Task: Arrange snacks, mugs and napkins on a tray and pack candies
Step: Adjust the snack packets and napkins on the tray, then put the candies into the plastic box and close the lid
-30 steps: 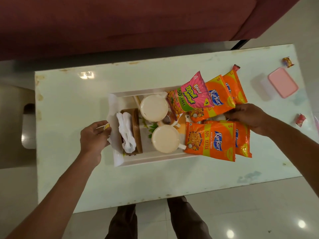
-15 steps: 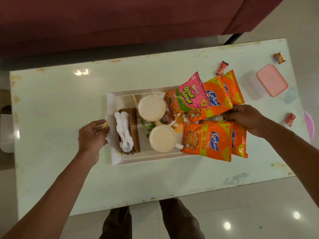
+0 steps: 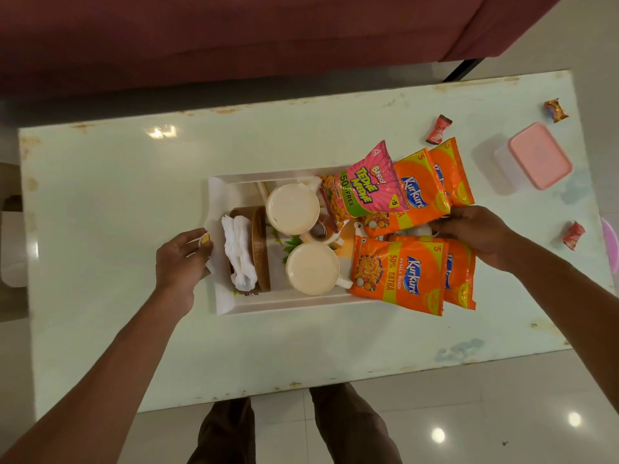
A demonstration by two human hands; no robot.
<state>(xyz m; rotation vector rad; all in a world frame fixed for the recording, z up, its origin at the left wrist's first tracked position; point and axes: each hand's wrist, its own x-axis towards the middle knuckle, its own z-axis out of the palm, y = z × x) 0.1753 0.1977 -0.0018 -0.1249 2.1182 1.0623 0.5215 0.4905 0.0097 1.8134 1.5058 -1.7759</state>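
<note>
Glossy floor tiles (image 3: 469, 413) lie nearest, and above them a pale, smooth table (image 3: 100, 195) with rust-chipped edges.

The left hand (image 3: 182, 259) curls its fingers round the left end of the white rectangular tray (image 3: 284, 304). The right hand (image 3: 475, 232) lies at the tray's opposite end with its fingertips pushed in between the packets. Whether it clasps the rim there I cannot tell, since the foil hides it.

Just right of the left hand, soft crumpled white napkins (image 3: 239, 252) sit in a brown wooden holder (image 3: 261, 249). Beyond that stand two round cream mugs, the near mug (image 3: 313, 267) and the far mug (image 3: 293, 209).

Crinkly orange near packets (image 3: 398, 272) overhang the tray edge just below the right hand. Just above it lean a pink packet (image 3: 363, 185) and the orange far packets (image 3: 422, 189).

Arranging the tray looks done, and this seems a two-handed hold to lift or shift it. That would need a level, even raise, because the puffy, slippery packets sit loosely and could slide off.

Packing appears untouched. One wrapped candy (image 3: 573, 234) lies to the right of the right hand, and two more candies (image 3: 438, 129) lie farther off. A pink-lidded plastic box (image 3: 539, 155) stands closed, well beyond the right hand.

Farthest back is a maroon sofa (image 3: 234, 38).
</note>
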